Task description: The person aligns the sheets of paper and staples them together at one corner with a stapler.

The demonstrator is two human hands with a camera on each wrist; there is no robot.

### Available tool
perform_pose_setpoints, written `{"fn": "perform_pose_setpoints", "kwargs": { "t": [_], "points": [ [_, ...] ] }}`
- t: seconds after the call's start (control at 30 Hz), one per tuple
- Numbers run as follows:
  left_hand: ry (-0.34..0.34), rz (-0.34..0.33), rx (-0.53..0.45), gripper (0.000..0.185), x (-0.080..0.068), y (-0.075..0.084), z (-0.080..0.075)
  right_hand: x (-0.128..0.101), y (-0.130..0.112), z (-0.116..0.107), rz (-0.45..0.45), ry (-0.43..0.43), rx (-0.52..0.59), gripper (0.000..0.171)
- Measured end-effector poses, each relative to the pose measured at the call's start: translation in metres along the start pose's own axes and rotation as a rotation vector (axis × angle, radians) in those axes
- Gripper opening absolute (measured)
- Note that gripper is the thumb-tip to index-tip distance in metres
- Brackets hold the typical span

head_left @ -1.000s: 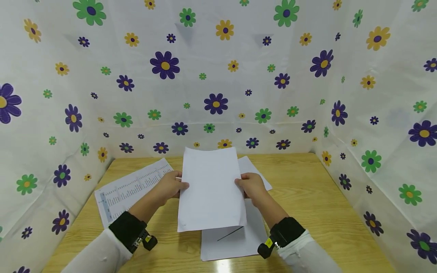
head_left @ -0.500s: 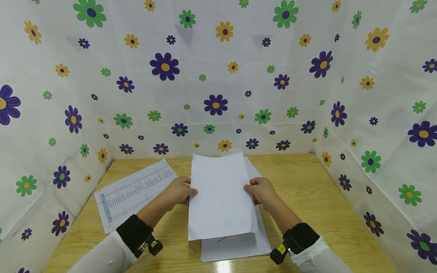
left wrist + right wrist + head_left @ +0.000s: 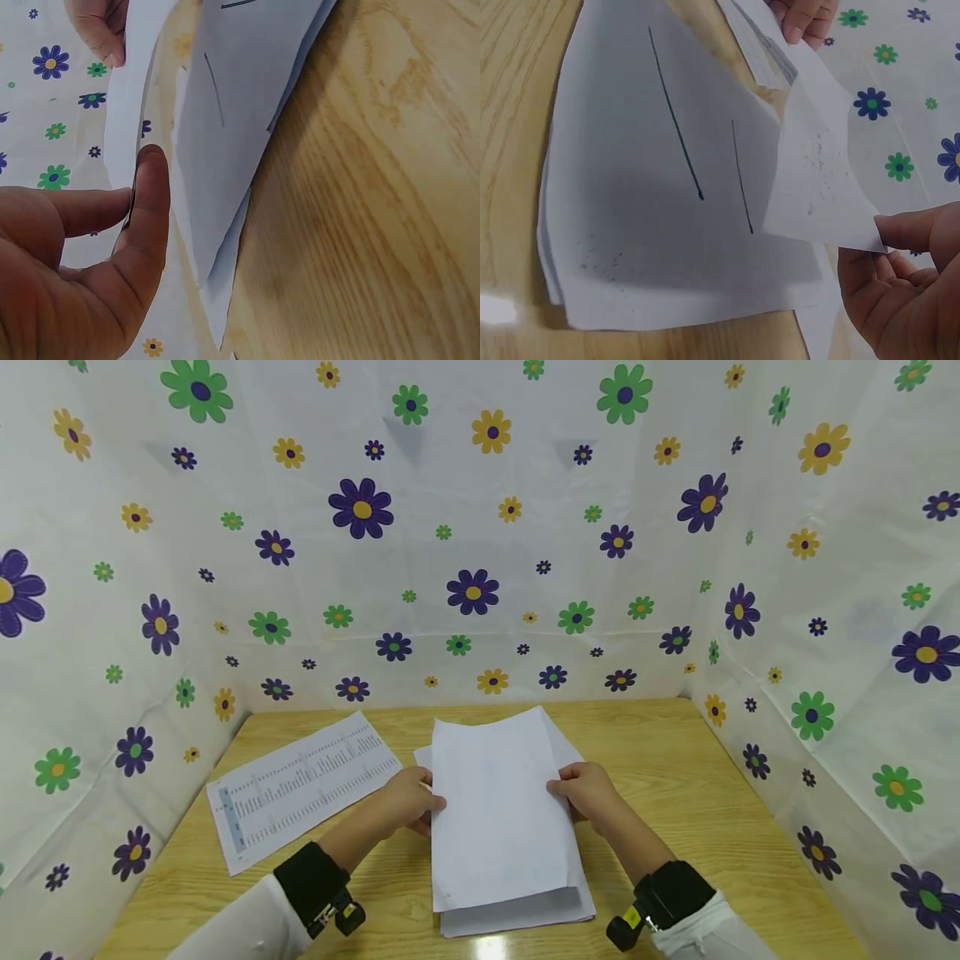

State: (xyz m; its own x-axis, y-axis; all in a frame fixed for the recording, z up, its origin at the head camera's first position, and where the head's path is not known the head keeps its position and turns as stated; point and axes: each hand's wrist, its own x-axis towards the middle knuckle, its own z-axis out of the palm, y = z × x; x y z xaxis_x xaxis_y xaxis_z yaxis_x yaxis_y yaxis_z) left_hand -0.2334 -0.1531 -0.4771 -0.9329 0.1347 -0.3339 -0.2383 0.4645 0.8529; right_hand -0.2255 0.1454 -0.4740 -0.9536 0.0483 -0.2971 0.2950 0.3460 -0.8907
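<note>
A white sheet of paper (image 3: 495,814) is held slightly raised above a stack of paper (image 3: 525,917) on the wooden table. My left hand (image 3: 408,800) pinches its left edge between thumb and fingers; the left wrist view shows this hand (image 3: 90,255) close up. At the opposite edge, my right hand (image 3: 588,792) pinches the same sheet, seen in the right wrist view as a hand (image 3: 907,277) with the thumb on top. Two dark pen lines mark the top page of the stack (image 3: 637,180), which lies unevenly under the held sheet. Faint dark specks show on the held sheet.
A printed sheet (image 3: 300,785) with a blue-shaded column lies aslant on the left of the wooden table (image 3: 675,827). Flower-patterned white cloth (image 3: 480,527) stands behind and along both sides. Each wrist wears a black band with a small camera.
Both hands have moved right and nearer to me, lowering the held sheet over the stack. It now covers the pen lines in the head view. The printed sheet has stayed put.
</note>
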Motion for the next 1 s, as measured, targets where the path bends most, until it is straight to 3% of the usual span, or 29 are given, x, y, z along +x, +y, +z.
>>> {"fn": "perform_pose_setpoints", "kwargs": {
  "t": [0.37, 0.67, 1.0],
  "points": [
    [-0.043, -0.019, 0.121, 0.031, 0.007, -0.016, 0.011, 0.001, 0.021, -0.001, -0.023, -0.014, -0.073, 0.024],
    [-0.031, -0.051, 0.201, 0.022, 0.007, -0.018, 0.015, 0.002, 0.033, 0.003, -0.038, -0.010, -0.148, 0.021],
    [-0.029, -0.034, 0.249, 0.021, 0.010, -0.025, 0.019, 0.004, 0.037, 0.005, -0.045, 0.022, -0.244, 0.021]
  ]
}}
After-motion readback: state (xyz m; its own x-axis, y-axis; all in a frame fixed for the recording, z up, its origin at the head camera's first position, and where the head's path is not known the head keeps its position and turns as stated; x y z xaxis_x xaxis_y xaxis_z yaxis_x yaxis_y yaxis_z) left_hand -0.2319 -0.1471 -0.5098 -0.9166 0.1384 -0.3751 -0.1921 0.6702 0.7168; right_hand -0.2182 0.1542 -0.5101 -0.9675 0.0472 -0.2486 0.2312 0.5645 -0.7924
